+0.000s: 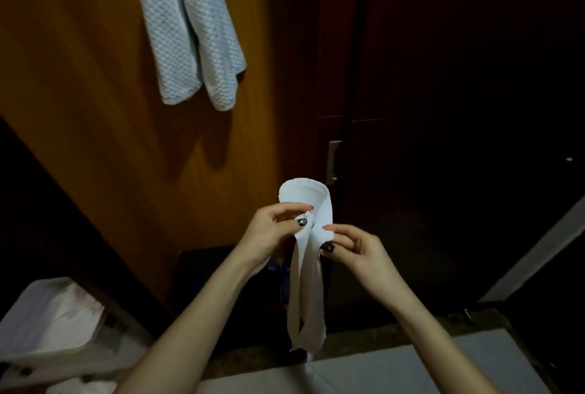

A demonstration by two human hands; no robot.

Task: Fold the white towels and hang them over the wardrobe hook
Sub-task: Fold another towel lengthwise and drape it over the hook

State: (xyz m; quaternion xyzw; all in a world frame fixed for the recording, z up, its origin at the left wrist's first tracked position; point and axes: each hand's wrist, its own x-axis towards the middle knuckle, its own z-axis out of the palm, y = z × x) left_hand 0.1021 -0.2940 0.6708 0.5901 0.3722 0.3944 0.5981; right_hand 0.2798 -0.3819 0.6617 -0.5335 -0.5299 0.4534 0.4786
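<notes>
A small white towel is held up in front of me, its top bent into a loop and its two ends dangling down. My left hand pinches it from the left at the base of the loop. My right hand pinches it from the right, fingertips touching the cloth. High on the orange-brown wardrobe panel, two white textured towels hang side by side. The hook they hang from is out of frame above.
A white basket with white cloth in it sits at the lower left. A dark wardrobe door with a metal handle stands right of centre. A pale surface lies along the bottom edge, and a dark box sits low against the wardrobe.
</notes>
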